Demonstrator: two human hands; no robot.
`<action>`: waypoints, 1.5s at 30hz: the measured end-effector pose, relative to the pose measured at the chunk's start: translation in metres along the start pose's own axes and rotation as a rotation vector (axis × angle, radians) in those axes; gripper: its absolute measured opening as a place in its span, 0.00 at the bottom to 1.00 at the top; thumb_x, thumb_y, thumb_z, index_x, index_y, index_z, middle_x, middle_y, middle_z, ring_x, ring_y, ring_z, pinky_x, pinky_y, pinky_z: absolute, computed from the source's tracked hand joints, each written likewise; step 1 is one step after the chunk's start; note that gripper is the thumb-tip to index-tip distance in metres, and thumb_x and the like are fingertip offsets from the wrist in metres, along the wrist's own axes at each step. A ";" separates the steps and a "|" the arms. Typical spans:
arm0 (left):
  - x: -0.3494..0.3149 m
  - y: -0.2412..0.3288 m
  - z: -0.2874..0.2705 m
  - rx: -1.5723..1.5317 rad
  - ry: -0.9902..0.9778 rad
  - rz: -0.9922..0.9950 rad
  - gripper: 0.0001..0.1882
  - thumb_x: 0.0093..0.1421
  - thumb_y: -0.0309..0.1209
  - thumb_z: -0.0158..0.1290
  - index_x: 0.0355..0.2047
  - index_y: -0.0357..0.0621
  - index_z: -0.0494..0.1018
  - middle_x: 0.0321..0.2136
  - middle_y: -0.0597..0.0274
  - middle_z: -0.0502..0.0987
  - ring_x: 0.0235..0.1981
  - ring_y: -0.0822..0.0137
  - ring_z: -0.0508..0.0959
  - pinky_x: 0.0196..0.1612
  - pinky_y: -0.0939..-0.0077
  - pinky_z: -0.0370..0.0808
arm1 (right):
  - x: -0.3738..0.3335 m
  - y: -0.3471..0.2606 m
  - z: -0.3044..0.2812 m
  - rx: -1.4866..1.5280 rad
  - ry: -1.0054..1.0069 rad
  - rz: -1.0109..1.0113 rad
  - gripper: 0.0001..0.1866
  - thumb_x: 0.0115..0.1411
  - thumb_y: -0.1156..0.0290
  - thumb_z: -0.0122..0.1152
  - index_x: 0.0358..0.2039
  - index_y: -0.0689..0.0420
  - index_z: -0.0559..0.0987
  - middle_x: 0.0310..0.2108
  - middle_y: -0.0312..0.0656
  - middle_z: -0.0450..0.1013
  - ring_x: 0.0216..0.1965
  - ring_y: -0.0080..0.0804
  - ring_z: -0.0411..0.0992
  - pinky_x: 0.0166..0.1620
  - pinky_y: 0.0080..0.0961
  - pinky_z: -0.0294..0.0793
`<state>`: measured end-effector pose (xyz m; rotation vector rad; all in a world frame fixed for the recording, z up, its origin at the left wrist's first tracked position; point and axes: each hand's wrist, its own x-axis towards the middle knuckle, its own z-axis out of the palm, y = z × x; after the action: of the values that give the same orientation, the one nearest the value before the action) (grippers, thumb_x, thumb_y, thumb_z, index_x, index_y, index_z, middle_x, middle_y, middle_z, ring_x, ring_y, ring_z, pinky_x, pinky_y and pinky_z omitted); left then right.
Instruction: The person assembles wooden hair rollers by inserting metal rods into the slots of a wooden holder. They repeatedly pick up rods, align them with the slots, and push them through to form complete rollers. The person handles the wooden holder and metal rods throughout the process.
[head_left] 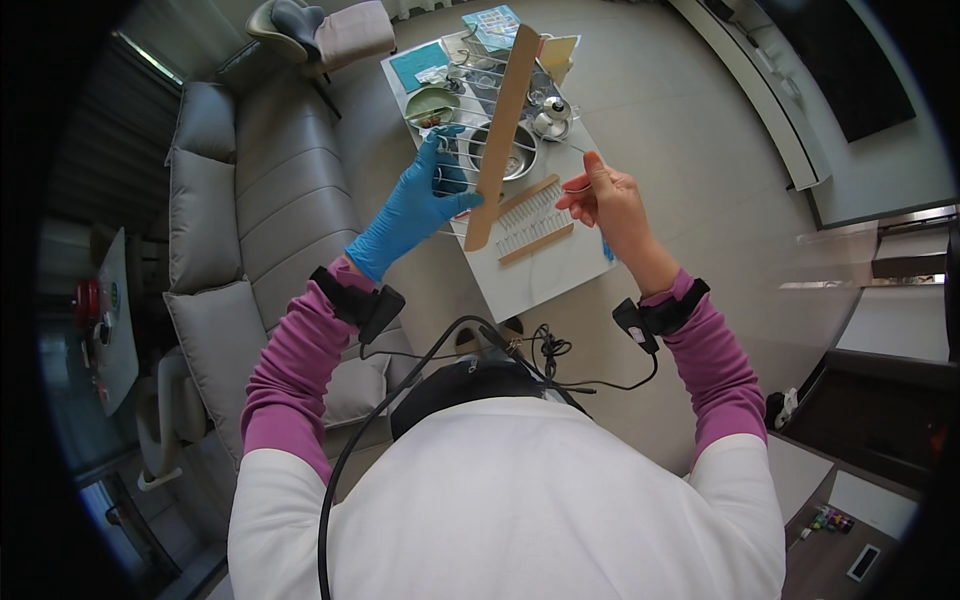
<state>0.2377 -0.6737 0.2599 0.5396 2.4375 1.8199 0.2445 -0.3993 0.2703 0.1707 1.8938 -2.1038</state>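
Two hands (428,190) (610,200), seemingly two racks (506,125) (537,245).

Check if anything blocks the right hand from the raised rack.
Nothing visible at hand height. The left hand holds the raised rack; the right hand is apart from it. The metal bowl and flat rack show near that gap, but appear lower, on the table.

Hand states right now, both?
Left hand: gloved, closed on the wood-and-wire rack.
Right hand: bare, fingers partly curled; can't tell whether it's holding something thin.
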 end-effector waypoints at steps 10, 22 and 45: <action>-0.006 -0.014 -0.007 0.100 -0.026 0.034 0.45 0.50 0.26 0.63 0.65 0.48 0.49 0.29 0.65 0.70 0.29 0.73 0.73 0.34 0.76 0.75 | 0.004 0.019 -0.014 0.159 -0.151 0.257 0.25 0.64 0.51 0.49 0.37 0.67 0.74 0.30 0.47 0.75 0.28 0.30 0.76 0.31 0.19 0.78; -0.003 -0.002 -0.012 -0.352 -0.270 -0.405 0.39 0.52 0.24 0.60 0.63 0.46 0.55 0.28 0.68 0.70 0.29 0.77 0.72 0.32 0.81 0.73 | -0.012 0.001 -0.011 -1.042 0.018 -1.069 0.11 0.58 0.67 0.60 0.36 0.62 0.76 0.29 0.46 0.76 0.29 0.41 0.75 0.32 0.29 0.75; 0.004 -0.004 0.006 -0.076 -0.082 -0.084 0.45 0.50 0.25 0.63 0.65 0.50 0.50 0.30 0.68 0.68 0.30 0.76 0.72 0.33 0.79 0.74 | 0.001 0.019 -0.023 0.030 -0.056 0.080 0.17 0.65 0.60 0.50 0.41 0.63 0.74 0.33 0.49 0.77 0.31 0.31 0.77 0.36 0.22 0.79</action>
<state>0.2349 -0.6680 0.2548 0.4883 2.2920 1.8121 0.2464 -0.3785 0.2496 0.1884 1.7942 -2.0634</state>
